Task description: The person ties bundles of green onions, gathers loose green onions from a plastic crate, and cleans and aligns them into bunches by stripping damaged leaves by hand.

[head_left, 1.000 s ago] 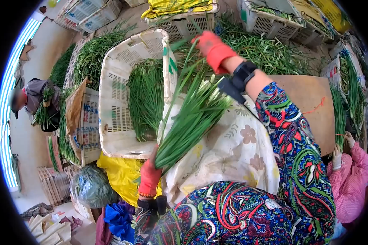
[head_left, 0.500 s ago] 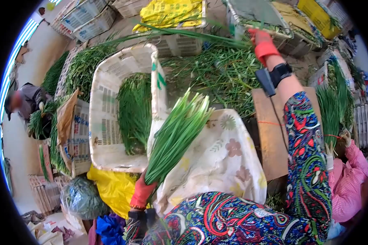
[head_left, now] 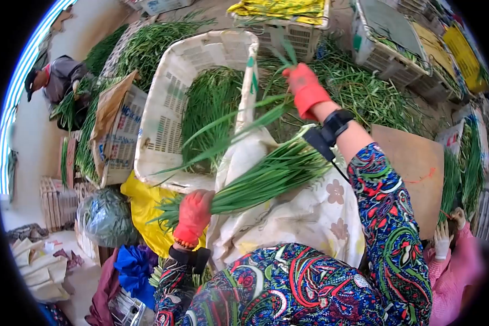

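My left hand [head_left: 193,215], in a red glove, is closed around a bunch of long green stalks [head_left: 271,176]. The bunch lies across the flowered cloth [head_left: 309,212], its pale ends to the right and leaf tips poking out left of the fist. My right hand [head_left: 304,89], also red-gloved, is raised above the bunch, fingers closed on a few loose green leaves [head_left: 244,130] that trail down to the left. Behind the left hand, a white plastic crate [head_left: 160,130] holds more green stalks [head_left: 209,114].
Cut greens [head_left: 358,81] litter the floor beyond the crate. A brown board [head_left: 410,168] stands to the right, beside a person in pink [head_left: 453,271]. Another person [head_left: 65,81] handles greens at the left. More crates [head_left: 288,35] line the back; a yellow bag [head_left: 146,206] hangs at left.
My right hand has come back from the far upper right toward the bunch. The bunch has tilted from steep to nearly level, and my left hand has moved up slightly.
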{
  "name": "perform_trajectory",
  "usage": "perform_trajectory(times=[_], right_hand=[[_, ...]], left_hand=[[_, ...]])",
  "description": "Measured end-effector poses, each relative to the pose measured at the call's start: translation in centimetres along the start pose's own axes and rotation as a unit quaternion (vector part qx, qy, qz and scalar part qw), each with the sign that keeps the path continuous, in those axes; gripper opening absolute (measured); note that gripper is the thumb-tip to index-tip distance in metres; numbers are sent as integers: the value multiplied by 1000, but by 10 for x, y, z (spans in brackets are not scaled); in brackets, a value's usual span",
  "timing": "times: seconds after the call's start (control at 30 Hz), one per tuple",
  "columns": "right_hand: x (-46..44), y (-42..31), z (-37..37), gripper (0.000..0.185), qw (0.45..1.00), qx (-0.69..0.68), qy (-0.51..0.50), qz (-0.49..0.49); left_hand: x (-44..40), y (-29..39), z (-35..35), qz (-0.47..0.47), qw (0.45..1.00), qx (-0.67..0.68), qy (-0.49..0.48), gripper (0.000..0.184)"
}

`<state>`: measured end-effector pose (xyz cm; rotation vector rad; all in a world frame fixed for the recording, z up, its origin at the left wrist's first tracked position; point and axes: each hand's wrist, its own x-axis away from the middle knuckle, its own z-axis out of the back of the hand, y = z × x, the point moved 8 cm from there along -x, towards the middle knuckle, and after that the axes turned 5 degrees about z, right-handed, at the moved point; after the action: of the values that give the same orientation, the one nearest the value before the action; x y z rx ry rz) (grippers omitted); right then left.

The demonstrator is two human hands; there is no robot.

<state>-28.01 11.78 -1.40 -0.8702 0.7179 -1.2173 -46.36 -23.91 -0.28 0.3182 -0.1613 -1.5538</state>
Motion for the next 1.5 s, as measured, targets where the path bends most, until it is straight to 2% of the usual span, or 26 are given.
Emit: perform_trajectory(times=[0.07, 0.17, 0.23, 0.37, 0.47, 0.5, 0.6, 0.63, 0.67, 0.73, 0.8, 0.87, 0.9, 0.97, 1.0, 1.03, 1.07, 1.13, 1.17, 1.2, 1.23, 1.27, 1.3, 1.33, 1.37, 1.5], right_hand=[[29, -14, -31, 24, 996, -22, -79, -43], [39, -6, -53, 24, 986, 118, -102, 54], [42, 3, -57, 23, 981, 129, -127, 64], [51, -7, -40, 21, 963, 160, -193, 96], [50, 5, -20, 17, 965, 143, -200, 88], [49, 9, -14, 16, 972, 120, -198, 32], [57, 22, -7, 20, 976, -59, -154, -143], [53, 34, -10, 20, 964, -123, -145, -188], [51, 45, -12, 21, 945, -187, -136, -231], [48, 31, -7, 26, 931, -250, -130, -232], [37, 8, 3, 26, 952, -221, -113, -177], [11, -9, 38, 24, 942, -280, -25, -183], [-9, -15, 62, 23, 953, -274, 1, -132], [-55, 0, 109, 21, 958, -282, 5, -46], [-58, 6, 132, 32, 966, -255, 22, -24], [-48, 1, 150, 49, 1000, -5, -7, -23], [-39, -4, 169, 69, 968, 246, -34, -19], [-19, -21, 163, 66, 967, 247, 6, 63], [-3, -27, 142, 61, 978, 178, -81, 70], [2, -12, 115, 52, 973, 89, -142, 161], [37, -34, 91, 40, 961, 39, -204, 182], [76, -49, 73, 31, 962, -72, -205, 167], [100, -60, 58, 27, 944, 44, -255, 203], [123, -72, 44, 12, 876, 193, -175, 405], [148, -74, 36, 7, 837, 199, -74, 504], [141, -4, -4, 21, 877, 330, -205, 284]], left_hand=[[0, 3, 4, 15, 1000, -18, -1, 31], [2, 4, 3, 7, 998, -63, 21, 33], [-6, 5, 7, 11, 997, -71, -4, 37], [-14, -18, -25, 34, 988, 128, -80, 41], [1, -34, -68, 198, 894, 307, -259, 46], [5, -36, -75, 184, 908, 256, -275, 57], [7, -27, -69, 177, 900, 346, -198, 67], [15, -32, -75, 232, 867, 381, -223, 79], [15, -31, -73, 241, 871, 365, -223, 81], [15, -30, -66, 261, 880, 332, -217, 83], [25, -41, -77, 155, 929, 290, -171, 73], [39, -48, -78, 68, 958, 258, -109, 66], [48, -57, -85, 164, 909, 351, -153, 61], [77, -65, -100, 351, 752, 510, -225, 52], [82, -63, -102, 364, 733, 527, -232, 51], [87, -62, -104, 375, 713, 543, -237, 50], [89, -60, -107, 383, 693, 561, -242, 49], [87, -54, -105, 383, 693, 563, -236, 47], [87, -53, -106, 381, 703, 554, -229, 47], [85, -52, -105, 380, 714, 544, -222, 47], [84, -50, -101, 376, 722, 539, -216, 49], [81, -48, -96, 373, 731, 531, -211, 50], [80, -48, -93, 370, 740, 522, -208, 51], [80, -48, -91, 361, 762, 499, -199, 54], [80, -50, -90, 351, 784, 476, -189, 56], [81, -50, -86, 350, 815, 422, -186, 63]])
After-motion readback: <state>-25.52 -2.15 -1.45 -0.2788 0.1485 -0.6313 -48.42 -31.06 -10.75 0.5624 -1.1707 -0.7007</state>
